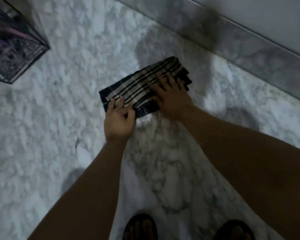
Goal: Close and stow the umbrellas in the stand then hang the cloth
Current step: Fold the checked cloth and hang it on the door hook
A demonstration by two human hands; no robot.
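marble floor [42,135], pale with grey veins, fills the view, and a marble skirting [249,44] runs along the wall at the upper right. on this floor our two hands work on the cloth [137,85]. our left hand [119,118] is at the near left end of the cloth; thumb and fingers are curled and pinch the edge there. our right hand [171,94] lies flat on the right half, fingers straight and spread, and it presses the cloth down without grasping it.

the cloth is a dark striped one, folded to a long band. its long axis goes from the near left to the far right, almost parallel with the skirting, and it lies straight ahead of us, flat on the floor. both hands already touch it, so for the lifting neither one is nearer; we think the left hand, which has the pinch, can start the lift.

further out, at the upper left, stands the umbrella stand [21,66], well apart from the cloth. it is cut by the picture edge, and the dark and purple things inside it are blurred; probably umbrellas, but we cannot tell. where the cloth must hang is not in view. our sandals [140,227] are at the bottom edge.
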